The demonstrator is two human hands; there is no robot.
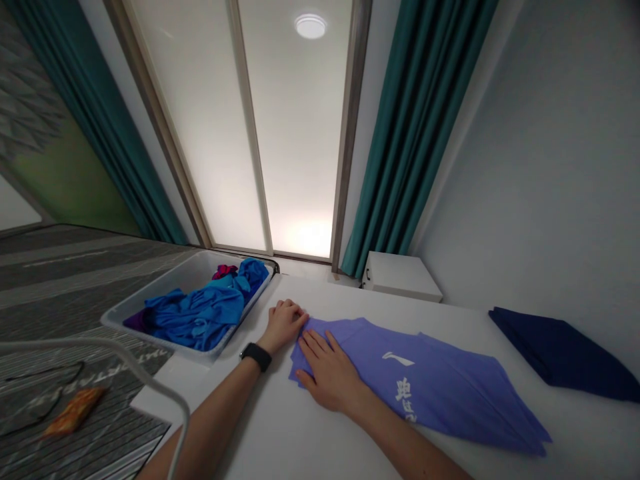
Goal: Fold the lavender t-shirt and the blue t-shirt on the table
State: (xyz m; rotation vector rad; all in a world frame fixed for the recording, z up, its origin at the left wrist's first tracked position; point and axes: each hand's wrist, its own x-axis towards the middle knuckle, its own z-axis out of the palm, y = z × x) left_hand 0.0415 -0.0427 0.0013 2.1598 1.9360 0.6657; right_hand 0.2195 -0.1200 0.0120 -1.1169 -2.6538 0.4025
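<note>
A purple shirt (445, 383) with white print lies folded lengthwise on the white table (280, 433). My right hand (327, 373) rests flat on its left end, fingers stretched out and slightly apart. At the shirt's far left corner is my left hand (284, 325), its fingers bent and closed at the fabric edge; the exact grip is partly hidden. A black watch (256, 357) is on the left wrist.
Left of the table stands a translucent plastic bin (165, 277) of blue clothes (200, 313). Dark navy folded cloth (565, 353) lies at the table's right. A pale cable (135, 367) arcs across the lower left. Behind the table is a white cabinet (400, 275).
</note>
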